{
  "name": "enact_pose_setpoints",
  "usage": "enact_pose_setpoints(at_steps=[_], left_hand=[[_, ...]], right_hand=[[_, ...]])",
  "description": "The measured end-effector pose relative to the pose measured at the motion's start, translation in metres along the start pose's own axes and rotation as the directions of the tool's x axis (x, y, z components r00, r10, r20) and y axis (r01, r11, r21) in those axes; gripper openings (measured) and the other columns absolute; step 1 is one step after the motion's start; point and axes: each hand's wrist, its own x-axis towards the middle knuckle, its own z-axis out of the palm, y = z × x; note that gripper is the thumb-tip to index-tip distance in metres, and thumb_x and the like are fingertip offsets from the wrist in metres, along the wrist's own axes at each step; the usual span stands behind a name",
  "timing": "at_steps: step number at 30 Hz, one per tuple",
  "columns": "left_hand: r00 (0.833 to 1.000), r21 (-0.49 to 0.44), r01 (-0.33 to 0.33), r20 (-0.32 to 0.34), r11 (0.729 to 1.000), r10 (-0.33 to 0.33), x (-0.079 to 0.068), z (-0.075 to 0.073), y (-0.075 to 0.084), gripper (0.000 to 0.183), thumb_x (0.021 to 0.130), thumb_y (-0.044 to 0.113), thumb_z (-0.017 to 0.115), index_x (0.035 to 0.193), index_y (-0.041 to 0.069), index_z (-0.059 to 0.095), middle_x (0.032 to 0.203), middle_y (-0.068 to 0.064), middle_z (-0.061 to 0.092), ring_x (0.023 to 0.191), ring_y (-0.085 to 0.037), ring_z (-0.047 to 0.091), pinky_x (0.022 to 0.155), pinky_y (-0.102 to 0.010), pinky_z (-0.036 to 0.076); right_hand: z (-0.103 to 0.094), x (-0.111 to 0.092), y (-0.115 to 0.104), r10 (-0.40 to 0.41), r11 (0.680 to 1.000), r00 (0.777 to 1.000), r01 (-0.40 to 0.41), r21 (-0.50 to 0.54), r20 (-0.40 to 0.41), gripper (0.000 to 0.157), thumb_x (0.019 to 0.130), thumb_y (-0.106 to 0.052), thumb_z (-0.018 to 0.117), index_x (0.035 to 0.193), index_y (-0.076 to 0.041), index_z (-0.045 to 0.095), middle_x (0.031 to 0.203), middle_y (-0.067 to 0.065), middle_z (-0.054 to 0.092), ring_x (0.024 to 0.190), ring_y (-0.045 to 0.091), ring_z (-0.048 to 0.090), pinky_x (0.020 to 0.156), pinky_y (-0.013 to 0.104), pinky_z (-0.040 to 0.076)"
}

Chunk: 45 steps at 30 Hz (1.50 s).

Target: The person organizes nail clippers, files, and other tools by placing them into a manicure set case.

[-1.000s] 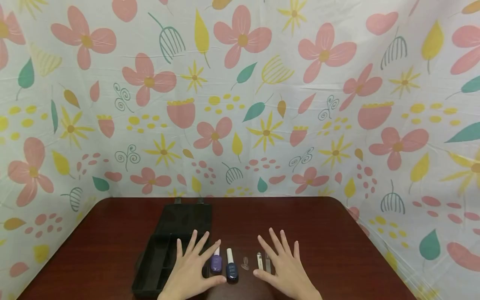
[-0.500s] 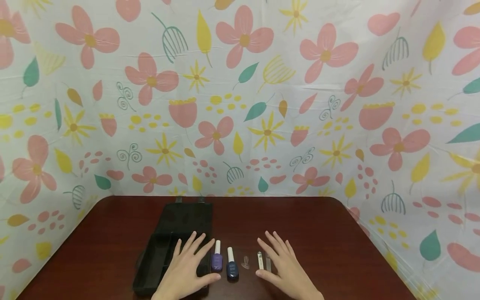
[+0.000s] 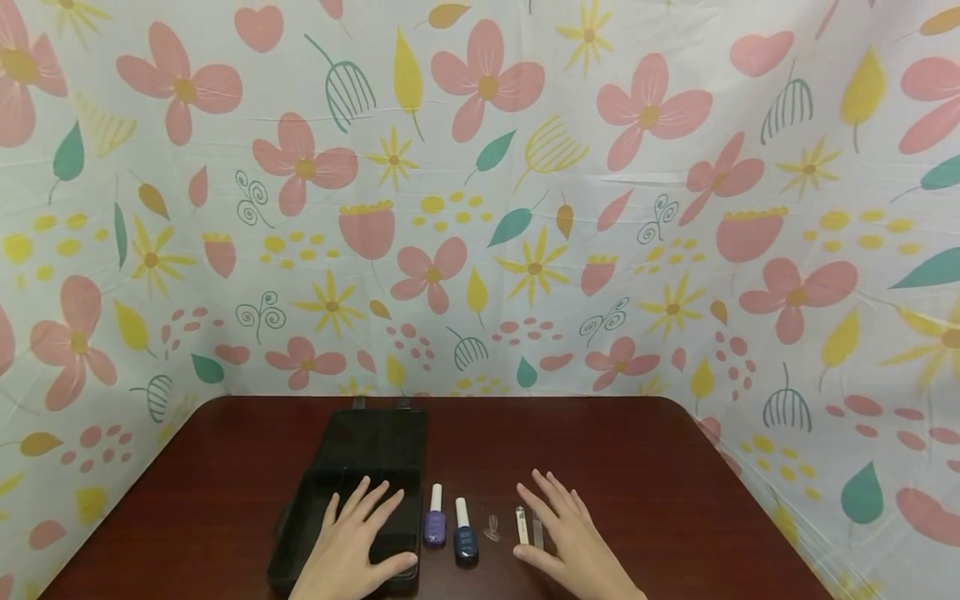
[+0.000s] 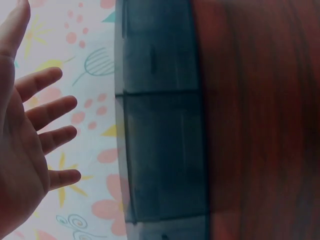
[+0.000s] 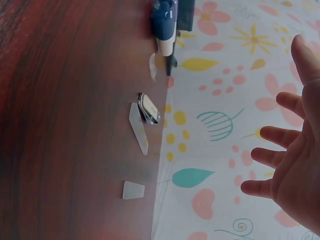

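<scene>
My left hand (image 3: 348, 543) is held over the open black case (image 3: 296, 533), fingers spread, holding nothing. The left wrist view shows that hand (image 4: 22, 135) apart from the case's side. My right hand (image 3: 573, 543) hovers with straight, spread fingers by a nail clipper (image 3: 522, 525) and a thin flat strip like a nail file (image 3: 537, 532), partly behind its fingers. Between the hands stand a purple nail polish bottle (image 3: 435, 527) and a dark blue one (image 3: 466, 543), both white-capped. Small clear pieces like nail tips (image 3: 492, 530) lie right of them.
The case's lid (image 3: 371, 437) lies folded back on the dark red-brown table (image 3: 600, 450). A small whitish piece (image 5: 133, 190) lies beyond the strip in the right wrist view. A flower-patterned cloth (image 3: 480, 333) hangs behind the table.
My left hand has moved left, away from the polish bottles and over the case. The right hand has shifted slightly, its fingers somewhat closer together. The objects stay in place.
</scene>
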Motion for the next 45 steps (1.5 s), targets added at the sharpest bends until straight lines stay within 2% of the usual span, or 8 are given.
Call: enact_pose_setpoints(at_steps=[8, 17, 32, 39, 45], left_hand=[[0.999, 0.023, 0.034, -0.004, 0.999, -0.033, -0.009, 0.001, -0.011, 0.069, 0.075, 0.061, 0.057, 0.127, 0.015, 0.053, 0.127, -0.009, 0.047, 0.121, -0.036, 0.034, 0.087, -0.066, 0.022], [0.995, 0.016, 0.102, 0.02, 0.995, -0.102, -0.015, -0.007, -0.023, 0.069, 0.074, 0.059, 0.059, 0.127, 0.014, 0.053, 0.126, -0.01, 0.048, 0.12, -0.038, 0.035, 0.086, -0.067, 0.023], [0.976, 0.068, 0.209, 0.045, 0.976, -0.212, -0.026, -0.015, -0.038, 0.073, 0.073, 0.065, 0.055, 0.126, 0.014, 0.053, 0.126, -0.011, 0.047, 0.12, -0.037, 0.035, 0.087, -0.066, 0.022], [0.97, 0.071, 0.239, 0.032, 0.968, -0.242, -0.031, -0.02, -0.045, 0.071, 0.075, 0.064, 0.054, 0.125, 0.014, 0.054, 0.126, -0.012, 0.048, 0.119, -0.037, 0.036, 0.086, -0.066, 0.023], [0.958, 0.043, 0.28, 0.049, 0.959, -0.282, -0.036, -0.031, -0.049, 0.07, 0.077, 0.061, 0.054, 0.127, 0.012, 0.052, 0.126, -0.014, 0.047, 0.117, -0.039, 0.037, 0.085, -0.067, 0.023]], right_hand=[[0.0, -0.001, 0.001, 0.018, 1.0, 0.998, -0.018, 0.009, 0.052, 0.065, 0.083, -0.051, 0.054, 0.136, -0.014, 0.041, 0.139, 0.014, 0.031, 0.126, 0.037, 0.025, 0.088, 0.065, 0.022], [0.0, -0.001, 0.0, 0.021, 1.0, 0.997, -0.022, 0.02, 0.071, 0.065, 0.084, -0.051, 0.053, 0.136, -0.014, 0.04, 0.139, 0.015, 0.03, 0.125, 0.039, 0.025, 0.087, 0.066, 0.022], [0.001, 0.0, 0.001, 0.03, 0.999, 0.997, -0.032, 0.027, 0.067, 0.065, 0.083, -0.05, 0.054, 0.136, -0.014, 0.04, 0.14, 0.015, 0.029, 0.126, 0.038, 0.025, 0.088, 0.065, 0.022], [0.002, -0.001, 0.002, 0.028, 0.999, 0.997, -0.029, 0.023, 0.067, 0.066, 0.083, -0.051, 0.054, 0.136, -0.013, 0.041, 0.14, 0.015, 0.029, 0.125, 0.038, 0.026, 0.087, 0.065, 0.022], [0.003, -0.002, 0.003, 0.037, 0.999, 0.996, -0.039, 0.027, 0.076, 0.066, 0.083, -0.051, 0.053, 0.136, -0.013, 0.041, 0.14, 0.016, 0.028, 0.125, 0.038, 0.027, 0.087, 0.065, 0.022]])
